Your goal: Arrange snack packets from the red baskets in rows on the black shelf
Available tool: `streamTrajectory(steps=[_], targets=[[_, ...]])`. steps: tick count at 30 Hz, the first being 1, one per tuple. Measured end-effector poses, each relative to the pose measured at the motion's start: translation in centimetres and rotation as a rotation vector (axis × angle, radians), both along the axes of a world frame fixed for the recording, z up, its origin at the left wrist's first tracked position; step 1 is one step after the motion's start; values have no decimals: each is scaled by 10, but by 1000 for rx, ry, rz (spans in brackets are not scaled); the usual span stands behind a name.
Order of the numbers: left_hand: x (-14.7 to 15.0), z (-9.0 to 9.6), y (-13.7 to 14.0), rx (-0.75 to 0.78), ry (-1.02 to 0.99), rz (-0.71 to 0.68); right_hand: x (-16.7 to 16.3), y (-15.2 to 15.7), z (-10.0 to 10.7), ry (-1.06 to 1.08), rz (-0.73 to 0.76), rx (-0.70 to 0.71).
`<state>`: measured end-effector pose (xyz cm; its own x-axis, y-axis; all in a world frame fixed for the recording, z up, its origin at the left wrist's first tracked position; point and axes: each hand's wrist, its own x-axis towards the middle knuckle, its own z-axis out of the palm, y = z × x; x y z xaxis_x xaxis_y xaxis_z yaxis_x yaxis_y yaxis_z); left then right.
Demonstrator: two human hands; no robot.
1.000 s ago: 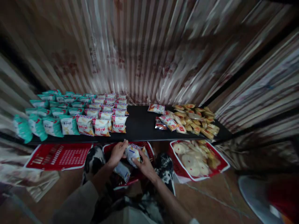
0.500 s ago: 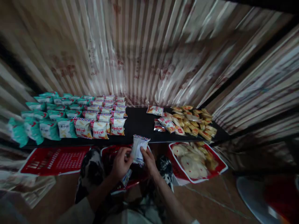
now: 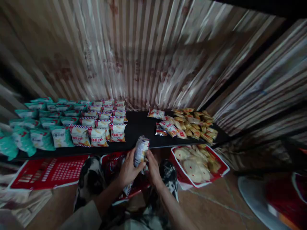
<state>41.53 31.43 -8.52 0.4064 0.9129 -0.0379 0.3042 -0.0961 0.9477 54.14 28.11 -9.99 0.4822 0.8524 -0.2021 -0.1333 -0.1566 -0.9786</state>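
Note:
A small white snack bag (image 3: 141, 151) with a striped top edge is held between my two hands, above a red basket (image 3: 139, 192) between my knees. My left hand (image 3: 129, 169) wraps the bag's left side and lower end, thumb across the front. My right hand (image 3: 153, 166) closes on its right edge. More snack bags lie in the basket, partly hidden by my hands. On the black shelf (image 3: 140, 126) ahead, white snack bags (image 3: 98, 136) stand in rows, with teal snack bags (image 3: 62, 136) in rows to their left.
Gold-wrapped packs (image 3: 195, 126) and a few loose snack bags (image 3: 169, 127) lie on the shelf's right part. A red basket of pale round packs (image 3: 193, 166) sits by my right knee. An overturned-looking red basket (image 3: 50, 171) is at left. Striped plastic sheeting (image 3: 134, 57) hangs behind.
The snack bag has turned from its plain pale side to a narrower, printed side. My left hand has shifted further round it. The view has moved slightly to the right.

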Motion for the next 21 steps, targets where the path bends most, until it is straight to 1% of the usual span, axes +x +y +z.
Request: streamTrajectory(steps=[3,6,10,14,16,18,21], targets=[[3,1,5,-49,-8,61,-2,2,6,59,-1,39],[4,-1,11,-128,-60,111,-5,5,4,83,34,70],[1,-8,18,-253,-162,156,-6,9,-1,36,20,59],[-3,-12,22,-313,-226,242,-6,16,4,11,9,54],[-3,-11,23,-376,-316,241,-5,20,7,14,-13,54],[-2,-8,22,-441,-446,210,-4,22,9,9,-22,53],[2,-1,18,-485,-584,208,0,23,10,23,16,37]])
